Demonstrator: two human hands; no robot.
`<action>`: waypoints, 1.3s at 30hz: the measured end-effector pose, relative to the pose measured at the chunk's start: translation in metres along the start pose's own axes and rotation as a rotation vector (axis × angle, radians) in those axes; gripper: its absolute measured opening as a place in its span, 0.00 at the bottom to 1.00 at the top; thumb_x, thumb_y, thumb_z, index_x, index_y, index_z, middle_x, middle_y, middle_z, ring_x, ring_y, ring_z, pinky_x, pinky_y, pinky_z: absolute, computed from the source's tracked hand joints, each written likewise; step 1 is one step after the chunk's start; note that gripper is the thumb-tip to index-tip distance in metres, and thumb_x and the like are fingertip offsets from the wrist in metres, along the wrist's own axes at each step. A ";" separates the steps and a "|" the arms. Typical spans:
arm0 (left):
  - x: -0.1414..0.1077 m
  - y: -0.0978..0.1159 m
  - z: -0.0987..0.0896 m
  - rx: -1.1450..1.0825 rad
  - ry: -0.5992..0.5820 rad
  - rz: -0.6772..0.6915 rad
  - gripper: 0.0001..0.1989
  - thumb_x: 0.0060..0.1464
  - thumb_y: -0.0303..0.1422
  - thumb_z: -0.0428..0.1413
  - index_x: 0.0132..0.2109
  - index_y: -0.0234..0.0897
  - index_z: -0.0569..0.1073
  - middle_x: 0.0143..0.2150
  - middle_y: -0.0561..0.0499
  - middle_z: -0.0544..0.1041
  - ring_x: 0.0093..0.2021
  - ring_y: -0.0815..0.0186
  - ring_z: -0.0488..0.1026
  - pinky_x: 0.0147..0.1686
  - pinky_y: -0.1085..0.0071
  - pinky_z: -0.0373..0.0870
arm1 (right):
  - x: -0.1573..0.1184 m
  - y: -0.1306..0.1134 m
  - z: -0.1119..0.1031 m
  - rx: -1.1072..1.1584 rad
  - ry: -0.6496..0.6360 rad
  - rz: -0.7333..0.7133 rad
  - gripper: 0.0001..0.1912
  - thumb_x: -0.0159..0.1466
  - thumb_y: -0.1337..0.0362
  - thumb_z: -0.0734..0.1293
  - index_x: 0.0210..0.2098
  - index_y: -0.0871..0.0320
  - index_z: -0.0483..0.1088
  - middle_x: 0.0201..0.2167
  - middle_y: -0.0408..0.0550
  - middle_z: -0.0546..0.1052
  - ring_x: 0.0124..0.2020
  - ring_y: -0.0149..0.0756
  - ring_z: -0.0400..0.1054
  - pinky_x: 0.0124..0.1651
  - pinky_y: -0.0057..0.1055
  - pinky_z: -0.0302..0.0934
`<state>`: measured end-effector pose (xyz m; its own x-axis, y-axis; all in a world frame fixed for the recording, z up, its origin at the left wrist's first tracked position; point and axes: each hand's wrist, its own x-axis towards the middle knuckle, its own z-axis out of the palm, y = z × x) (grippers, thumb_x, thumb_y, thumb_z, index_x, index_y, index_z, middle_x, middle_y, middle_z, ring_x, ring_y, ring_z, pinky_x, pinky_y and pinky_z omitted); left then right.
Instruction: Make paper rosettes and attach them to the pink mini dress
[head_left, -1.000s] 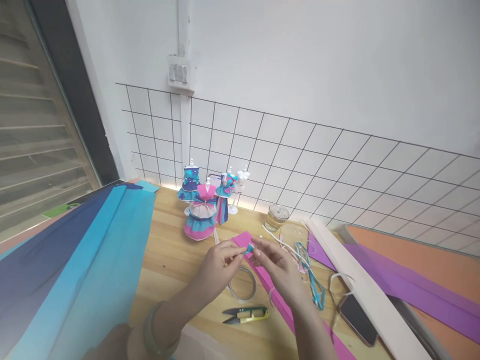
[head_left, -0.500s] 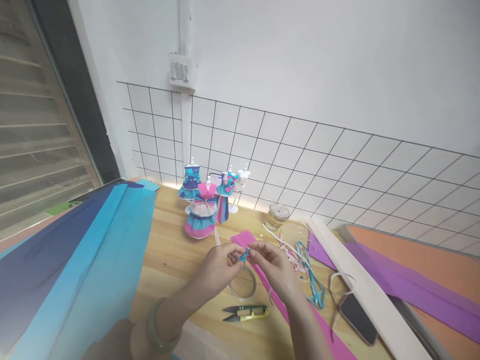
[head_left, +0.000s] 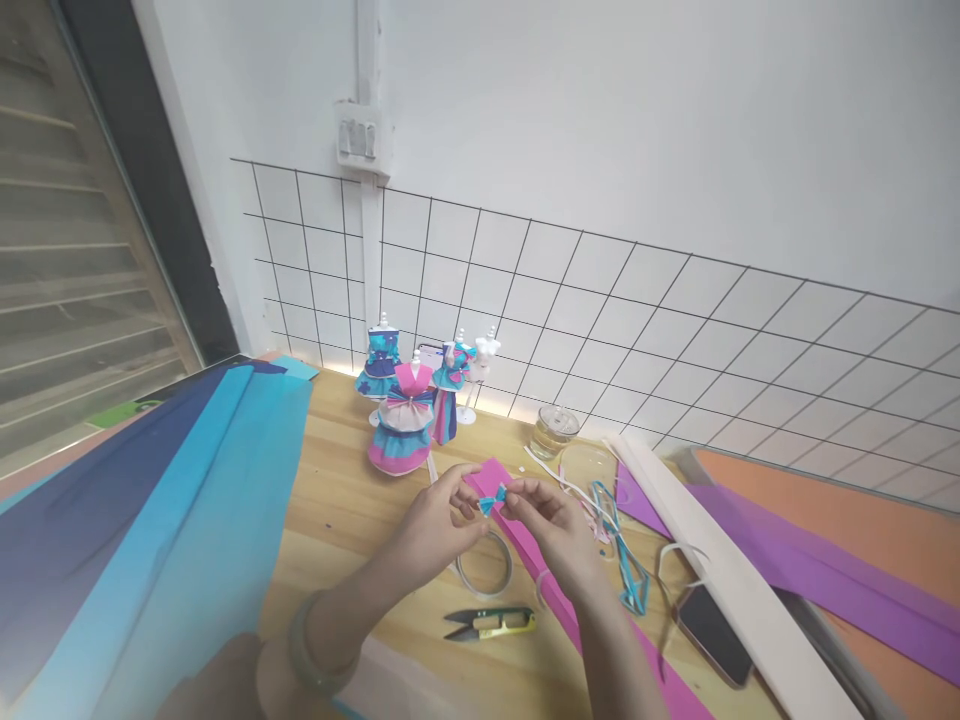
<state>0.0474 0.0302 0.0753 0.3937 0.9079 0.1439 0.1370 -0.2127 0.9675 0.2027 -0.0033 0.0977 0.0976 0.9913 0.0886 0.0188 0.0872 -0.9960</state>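
Observation:
A small blue paper bow (head_left: 491, 502) is pinched at its right end between the thumb and fingertips of my right hand (head_left: 551, 525). My left hand (head_left: 442, 515) is open at the bow's left side, its thumb and fingers spread apart. Below the hands, a roll of tape (head_left: 460, 580) lies on the wooden table (head_left: 337, 500). Nearer me is a pair of thread snips (head_left: 491, 624) with a yellow and dark handle. A pink paper strip (head_left: 529, 545) runs beneath my right hand and forearm.
Mini dress forms wearing paper dresses (head_left: 401, 430) stand at the back. To the right are a glass jar (head_left: 555, 432), blue paper scraps (head_left: 630, 575), a phone (head_left: 716, 635) and a long white strip (head_left: 720, 560). Blue paper sheets (head_left: 210, 520) cover the left side.
My left fingers have spread away from the blue bow, which now shows more fully. My right hand still pinches it.

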 end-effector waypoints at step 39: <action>0.008 0.001 -0.003 -0.897 -0.038 -0.308 0.15 0.44 0.26 0.58 0.42 0.34 0.67 0.33 0.49 0.70 0.32 0.71 0.70 0.31 0.74 0.67 | -0.007 0.014 0.019 -0.988 0.059 -0.746 0.23 0.61 0.69 0.56 0.56 0.56 0.52 0.35 0.52 0.72 0.37 0.40 0.66 0.37 0.37 0.62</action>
<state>0.0483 0.0381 0.0778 0.4881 0.8622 -0.1354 -0.5038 0.4050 0.7630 0.1836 -0.0076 0.0829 -0.2144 0.7234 0.6563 0.8287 0.4904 -0.2699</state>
